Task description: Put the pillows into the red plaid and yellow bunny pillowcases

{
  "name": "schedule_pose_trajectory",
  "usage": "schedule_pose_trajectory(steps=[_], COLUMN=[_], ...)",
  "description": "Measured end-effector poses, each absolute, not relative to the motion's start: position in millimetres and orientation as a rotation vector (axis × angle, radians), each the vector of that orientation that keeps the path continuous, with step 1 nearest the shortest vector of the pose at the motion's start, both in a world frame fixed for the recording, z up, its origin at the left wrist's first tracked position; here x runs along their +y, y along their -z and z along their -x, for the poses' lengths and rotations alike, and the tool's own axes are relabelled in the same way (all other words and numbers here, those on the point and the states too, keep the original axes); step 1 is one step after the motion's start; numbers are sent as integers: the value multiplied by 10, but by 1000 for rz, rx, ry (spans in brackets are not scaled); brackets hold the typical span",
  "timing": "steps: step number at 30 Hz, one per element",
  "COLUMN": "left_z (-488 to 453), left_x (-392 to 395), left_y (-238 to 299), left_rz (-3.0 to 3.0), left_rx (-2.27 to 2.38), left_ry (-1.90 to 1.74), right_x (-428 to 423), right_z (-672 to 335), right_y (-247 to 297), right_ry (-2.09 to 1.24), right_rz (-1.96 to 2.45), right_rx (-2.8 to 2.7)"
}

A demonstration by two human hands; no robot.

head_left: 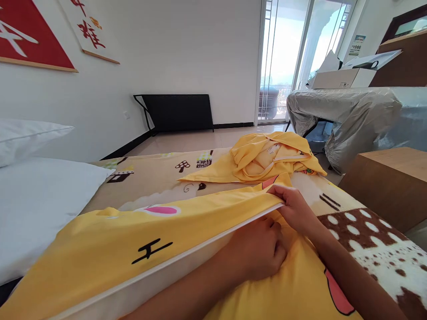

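Note:
A yellow pillowcase (110, 242) with black and pink prints lies across the bed in front of me, its white-edged opening running diagonally. My left hand (258, 251) is curled closed and pressed into the yellow fabric just below that opening, gripping it. My right hand (293, 206) pinches the upper flap of the pillowcase at the end of the opening. A second yellow pillowcase (267, 158) lies crumpled further away on the bed.
A patterned beige and brown blanket (363, 235) covers the bed. White pillows (36, 195) lie at the left. A wooden cabinet (390, 182) stands at the right, plastic-covered furniture (350, 115) behind it. A black rack (176, 111) leans on the far wall.

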State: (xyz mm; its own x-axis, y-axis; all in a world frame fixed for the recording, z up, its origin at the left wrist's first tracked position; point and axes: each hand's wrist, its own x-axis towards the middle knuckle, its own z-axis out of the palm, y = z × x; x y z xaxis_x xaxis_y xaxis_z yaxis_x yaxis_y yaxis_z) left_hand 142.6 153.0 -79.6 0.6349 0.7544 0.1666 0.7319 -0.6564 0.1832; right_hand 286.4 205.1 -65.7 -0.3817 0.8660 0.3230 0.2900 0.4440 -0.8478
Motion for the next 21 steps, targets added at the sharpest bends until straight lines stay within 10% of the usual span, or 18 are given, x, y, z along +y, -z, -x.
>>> schedule_pose_trajectory(steps=[8, 21], left_z=[-1424, -1423], left_x=[1458, 1504], left_y=[731, 803], left_rz=[-2648, -2715], left_rx=[1317, 1225], left_ry=[-442, -374], right_x=[2015, 1947], right_z=[-2959, -2874], right_y=[547, 596], right_ry=[-1309, -23], right_rz=[853, 1557], right_rx=[-1961, -2248])
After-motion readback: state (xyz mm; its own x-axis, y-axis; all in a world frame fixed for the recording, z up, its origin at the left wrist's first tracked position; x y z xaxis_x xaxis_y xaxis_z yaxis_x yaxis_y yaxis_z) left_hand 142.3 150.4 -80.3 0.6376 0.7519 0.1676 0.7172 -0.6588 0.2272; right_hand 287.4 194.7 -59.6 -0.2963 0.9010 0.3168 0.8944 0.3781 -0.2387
